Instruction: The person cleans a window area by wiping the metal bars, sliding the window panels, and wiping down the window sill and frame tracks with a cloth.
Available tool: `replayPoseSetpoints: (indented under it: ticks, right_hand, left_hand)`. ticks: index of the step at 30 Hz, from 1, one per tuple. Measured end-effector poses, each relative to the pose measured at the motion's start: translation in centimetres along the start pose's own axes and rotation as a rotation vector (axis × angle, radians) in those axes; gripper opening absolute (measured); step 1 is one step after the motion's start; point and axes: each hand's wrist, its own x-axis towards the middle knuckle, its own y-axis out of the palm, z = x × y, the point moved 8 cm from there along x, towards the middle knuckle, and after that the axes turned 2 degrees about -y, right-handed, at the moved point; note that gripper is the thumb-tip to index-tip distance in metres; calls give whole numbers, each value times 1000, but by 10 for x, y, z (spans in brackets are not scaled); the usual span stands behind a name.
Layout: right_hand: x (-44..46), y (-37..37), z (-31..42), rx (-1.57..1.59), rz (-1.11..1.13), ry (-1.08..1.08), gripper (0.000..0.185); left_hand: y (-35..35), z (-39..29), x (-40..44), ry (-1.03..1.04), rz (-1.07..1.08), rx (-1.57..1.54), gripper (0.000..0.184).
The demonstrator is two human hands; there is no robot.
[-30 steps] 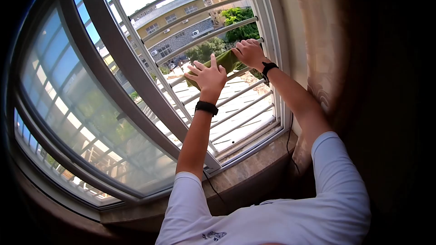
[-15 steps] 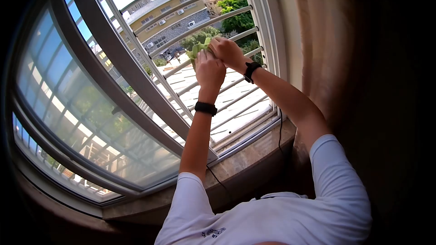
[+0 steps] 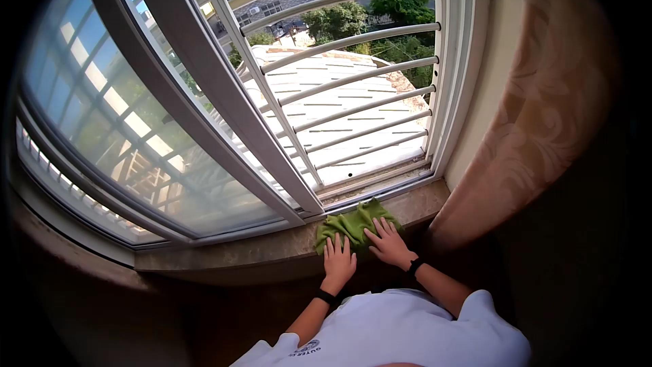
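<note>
A crumpled green cloth (image 3: 352, 223) lies on the stone windowsill (image 3: 418, 205), just inside the open part of the window. On its near left edge rests my left hand (image 3: 339, 266), open, with the fingers spread and pointing away from me. My right hand (image 3: 392, 246) touches the cloth's right part, also open, its fingers stretched over the fabric. Both palms stay nearer to me than the cloth. Each wrist wears a black band.
White horizontal bars (image 3: 367, 94) cross the window opening. To the left stands a sliding glass pane (image 3: 136, 129) in a grey frame. A patterned curtain (image 3: 506, 143) hangs at the right. Beyond the bars are a pale roof (image 3: 339, 156), trees and a building.
Both hands have come down from the window bars to the sill, bringing the green cloth along. It now lies spread wider under the fingers, which have opened. The view has tilted downward.
</note>
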Motion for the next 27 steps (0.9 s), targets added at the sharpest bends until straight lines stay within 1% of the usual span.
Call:
replayPoseSetpoints:
  ticks: [3, 4, 7, 8, 11, 12, 13, 15, 17, 19, 21, 24, 27]
  right_hand:
    - [0, 8, -22, 146, 50, 51, 58]
    - [-1, 10, -33, 129, 71, 103, 56]
    - [5, -1, -61, -4, -6, 216, 56]
    - [9, 1, -68, -35, -38, 237, 57]
    - [10, 1, -63, -78, -121, 292, 56]
    - [11, 6, -65, -64, -99, 318, 57]
    - [10, 13, -64, -55, -52, 335, 58]
    - [18, 23, -77, -58, 6, 373, 59]
    - [24, 40, -92, -3, 71, 369, 63]
    - [26, 26, -86, -5, 110, 438, 64]
    - [24, 26, -84, 19, 140, 448, 63]
    - [28, 23, -84, 2, 109, 444, 62]
    - [27, 20, -82, -21, 76, 449, 62]
  left_hand:
    - [5, 2, -3, -25, -49, -36, 64]
    - [8, 1, 0, -55, -40, -53, 65]
    - [12, -8, 16, -54, -89, 32, 65]
    - [14, -11, 22, -36, -130, 11, 64]
    - [11, -22, 31, -88, -123, 62, 67]
    - [-1, -30, 31, -106, -179, 70, 60]
    - [-9, -43, 30, -78, -166, -30, 55]
    - [-57, -87, 36, 11, -161, -230, 44]
    - [-111, -163, 29, 246, 152, -737, 28]
    - [-167, -240, -4, 575, 308, -914, 23]
    - [-172, -286, -40, 884, 423, -933, 22]
    - [-166, -323, -65, 1043, 408, -973, 26]
    - [-138, -319, -56, 984, 315, -947, 28]
